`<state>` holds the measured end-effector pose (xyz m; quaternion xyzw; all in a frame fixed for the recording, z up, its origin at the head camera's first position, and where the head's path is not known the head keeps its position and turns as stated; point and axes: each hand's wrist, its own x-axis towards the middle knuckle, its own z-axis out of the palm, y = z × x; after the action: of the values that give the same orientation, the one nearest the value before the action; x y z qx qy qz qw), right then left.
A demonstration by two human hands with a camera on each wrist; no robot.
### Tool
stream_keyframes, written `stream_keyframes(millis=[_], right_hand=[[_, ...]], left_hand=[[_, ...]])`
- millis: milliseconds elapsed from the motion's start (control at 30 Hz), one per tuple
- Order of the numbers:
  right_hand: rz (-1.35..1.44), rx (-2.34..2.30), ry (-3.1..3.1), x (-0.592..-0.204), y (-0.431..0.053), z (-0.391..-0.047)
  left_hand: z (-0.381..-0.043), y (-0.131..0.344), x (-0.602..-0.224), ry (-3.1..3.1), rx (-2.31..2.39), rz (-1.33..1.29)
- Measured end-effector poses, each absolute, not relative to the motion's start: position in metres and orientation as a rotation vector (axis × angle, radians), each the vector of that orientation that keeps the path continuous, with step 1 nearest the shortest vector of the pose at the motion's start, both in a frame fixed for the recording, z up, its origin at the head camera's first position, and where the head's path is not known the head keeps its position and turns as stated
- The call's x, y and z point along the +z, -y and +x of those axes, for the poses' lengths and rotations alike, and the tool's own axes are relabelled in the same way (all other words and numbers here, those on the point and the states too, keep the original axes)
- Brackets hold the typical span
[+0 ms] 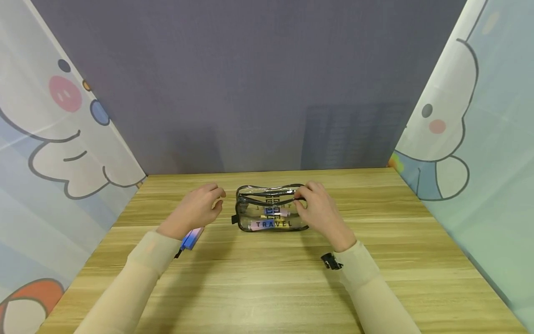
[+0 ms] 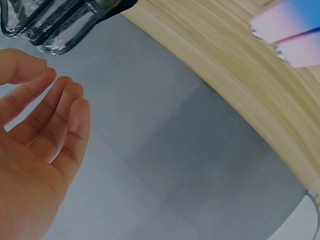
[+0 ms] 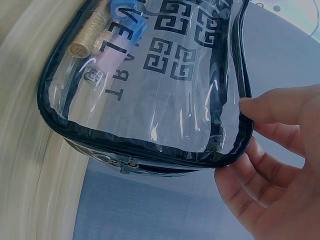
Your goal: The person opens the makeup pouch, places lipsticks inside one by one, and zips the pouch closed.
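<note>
A clear pouch with black trim and the word TRAVEL stands on the wooden table. Through its wall show gold-coloured tubes and pink-and-blue items. My right hand pinches the pouch's top right corner between thumb and fingers; the right wrist view has the thumb on the black edging. Off the pouch's left end hovers my left hand, fingers loosely bent and apart from the pouch, with nothing in them. Below that hand, pink-and-blue pieces lie on the table, partly hidden by the forearm in the head view.
The wooden table ends at a grey panel behind the pouch. Cartoon-printed sheets stand on both sides. A small black object shows beside the right cuff; I cannot tell what it is.
</note>
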<state>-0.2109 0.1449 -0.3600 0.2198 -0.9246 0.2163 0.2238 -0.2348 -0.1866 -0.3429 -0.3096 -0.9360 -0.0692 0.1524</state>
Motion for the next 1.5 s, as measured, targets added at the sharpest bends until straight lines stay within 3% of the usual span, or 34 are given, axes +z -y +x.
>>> stream_keyframes(millis=[1500], right_hand=[[0.605,0.600,2.553,-0.360,-0.144,-0.211]], left_hand=[[-0.232,0.251,-0.390,3.075,-0.202,-0.622]])
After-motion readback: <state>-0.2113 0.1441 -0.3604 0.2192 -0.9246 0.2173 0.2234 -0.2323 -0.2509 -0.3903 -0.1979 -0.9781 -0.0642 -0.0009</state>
